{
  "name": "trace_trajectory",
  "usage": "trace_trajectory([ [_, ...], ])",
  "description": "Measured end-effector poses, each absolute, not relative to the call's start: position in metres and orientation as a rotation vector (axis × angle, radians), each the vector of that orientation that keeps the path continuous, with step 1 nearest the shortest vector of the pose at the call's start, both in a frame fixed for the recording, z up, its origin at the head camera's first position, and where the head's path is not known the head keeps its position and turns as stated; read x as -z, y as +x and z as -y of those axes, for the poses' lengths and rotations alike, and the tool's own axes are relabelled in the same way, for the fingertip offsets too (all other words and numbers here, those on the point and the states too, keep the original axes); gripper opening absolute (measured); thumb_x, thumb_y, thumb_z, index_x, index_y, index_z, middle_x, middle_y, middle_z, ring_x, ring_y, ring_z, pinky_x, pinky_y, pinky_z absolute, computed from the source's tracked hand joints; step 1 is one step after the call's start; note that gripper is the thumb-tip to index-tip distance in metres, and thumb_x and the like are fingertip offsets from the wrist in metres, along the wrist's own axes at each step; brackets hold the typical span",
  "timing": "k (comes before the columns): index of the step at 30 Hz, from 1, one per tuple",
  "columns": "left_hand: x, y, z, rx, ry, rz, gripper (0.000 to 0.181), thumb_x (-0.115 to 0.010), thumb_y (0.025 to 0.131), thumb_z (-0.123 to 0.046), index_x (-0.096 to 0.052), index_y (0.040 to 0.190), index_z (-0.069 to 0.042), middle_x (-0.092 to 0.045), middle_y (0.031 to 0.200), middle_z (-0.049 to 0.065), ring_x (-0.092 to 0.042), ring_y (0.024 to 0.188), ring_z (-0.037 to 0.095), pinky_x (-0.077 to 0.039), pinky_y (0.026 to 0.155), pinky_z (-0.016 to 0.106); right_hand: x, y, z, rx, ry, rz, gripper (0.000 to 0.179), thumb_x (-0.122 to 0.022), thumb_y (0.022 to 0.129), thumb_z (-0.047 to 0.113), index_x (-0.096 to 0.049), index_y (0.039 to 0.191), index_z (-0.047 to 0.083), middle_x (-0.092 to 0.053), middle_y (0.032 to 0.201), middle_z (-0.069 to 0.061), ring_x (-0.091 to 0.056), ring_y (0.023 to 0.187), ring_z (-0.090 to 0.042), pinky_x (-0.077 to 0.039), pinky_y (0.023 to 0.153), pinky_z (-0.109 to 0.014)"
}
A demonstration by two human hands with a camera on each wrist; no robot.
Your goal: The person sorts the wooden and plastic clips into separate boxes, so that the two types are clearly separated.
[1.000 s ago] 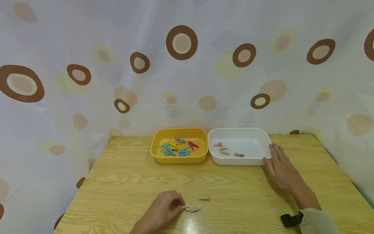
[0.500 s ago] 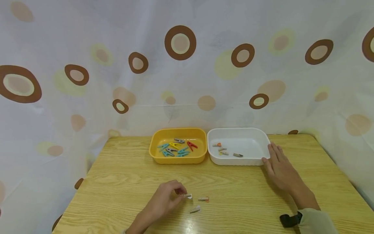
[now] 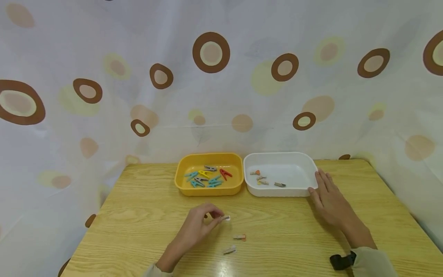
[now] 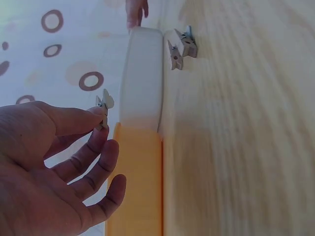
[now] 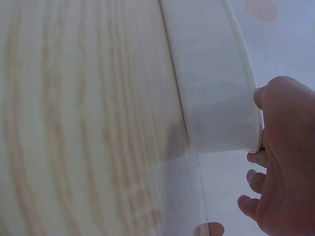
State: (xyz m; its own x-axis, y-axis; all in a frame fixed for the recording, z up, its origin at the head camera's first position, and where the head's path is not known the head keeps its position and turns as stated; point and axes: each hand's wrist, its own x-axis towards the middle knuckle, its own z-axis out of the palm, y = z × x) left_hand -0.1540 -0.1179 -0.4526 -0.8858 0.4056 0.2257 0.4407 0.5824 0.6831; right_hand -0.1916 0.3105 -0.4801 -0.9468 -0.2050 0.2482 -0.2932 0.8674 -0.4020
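My left hand (image 3: 198,227) pinches a small wooden clothespin (image 3: 226,218) with a white decoration, raised over the table; the left wrist view shows the clothespin (image 4: 104,105) between thumb and index finger. Two more wooden clothespins lie on the table: one with an orange decoration (image 3: 239,237) and one with a whitish decoration (image 3: 230,250). My right hand (image 3: 333,206) rests against the right front corner of the white tray (image 3: 280,192), thumb on the front rim and fingers fairly straight along the side. In the right wrist view, its thumb touches the tray's rim (image 5: 248,64).
Several wooden clothespins (image 3: 280,184) lie inside the white tray. Beside it on the left, a yellow tray (image 3: 209,191) holds several plastic clothespins (image 3: 204,174) in turquoise, yellow, grey and red. Behind the wooden table (image 3: 145,215) hangs a patterned curtain (image 3: 180,107).
My left hand has lifted the white-decorated clothespin from beside the other two and moved it forward toward the trays. The right hand stays at the white tray's corner.
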Motion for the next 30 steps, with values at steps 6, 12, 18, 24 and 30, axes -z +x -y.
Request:
trace_trajectory([
  [6,0.445,-0.164,0.105,1.247,-0.722,2.711,0.005,-0.076,0.095,-0.015,-0.077,0.1,-0.018,-0.07,0.092,-0.012,-0.063,0.086,0.005,-0.055,0.077,0.039,0.481,-0.19,-0.311,-0.665,0.38,2.846,0.066,-0.034,0.113,0.03,-0.01,0.16,-0.01,-0.012,0.165,-0.033,-0.004,0.153,-0.05,-0.013,0.119,-0.066],
  [12,0.439,-0.173,0.092,1.272,-0.748,2.652,0.005,-0.076,0.095,-0.015,-0.077,0.1,-0.015,-0.071,0.093,-0.009,-0.064,0.086,0.006,-0.056,0.076,0.038,0.48,-0.191,-0.31,-0.671,0.385,2.836,0.066,-0.034,0.113,0.03,-0.01,0.16,-0.01,-0.012,0.165,-0.033,-0.004,0.153,-0.05,-0.013,0.119,-0.066],
  [18,0.438,-0.181,0.085,1.329,-0.728,2.627,0.005,-0.076,0.096,-0.015,-0.078,0.1,-0.015,-0.071,0.094,-0.008,-0.064,0.087,0.008,-0.057,0.077,0.044,0.48,-0.191,-0.309,-0.665,0.397,2.836,0.066,-0.034,0.113,0.029,-0.01,0.16,-0.011,-0.011,0.165,-0.033,-0.004,0.153,-0.05,-0.014,0.119,-0.067],
  [24,0.435,-0.189,0.079,1.322,-0.728,2.617,0.005,-0.075,0.096,-0.015,-0.077,0.1,-0.015,-0.071,0.095,-0.006,-0.064,0.087,0.009,-0.057,0.077,0.037,0.48,-0.191,-0.309,-0.66,0.407,2.818,0.065,-0.035,0.113,0.028,-0.011,0.159,-0.011,-0.011,0.165,-0.033,-0.005,0.153,-0.051,-0.014,0.119,-0.067],
  [30,0.432,-0.2,0.068,1.332,-0.75,2.561,0.005,-0.076,0.096,-0.015,-0.077,0.099,-0.012,-0.072,0.094,-0.004,-0.064,0.086,0.009,-0.056,0.075,0.031,0.479,-0.191,-0.31,-0.657,0.4,2.824,0.065,-0.035,0.113,0.029,-0.012,0.159,-0.012,-0.013,0.165,-0.033,-0.006,0.152,-0.052,-0.015,0.117,-0.068],
])
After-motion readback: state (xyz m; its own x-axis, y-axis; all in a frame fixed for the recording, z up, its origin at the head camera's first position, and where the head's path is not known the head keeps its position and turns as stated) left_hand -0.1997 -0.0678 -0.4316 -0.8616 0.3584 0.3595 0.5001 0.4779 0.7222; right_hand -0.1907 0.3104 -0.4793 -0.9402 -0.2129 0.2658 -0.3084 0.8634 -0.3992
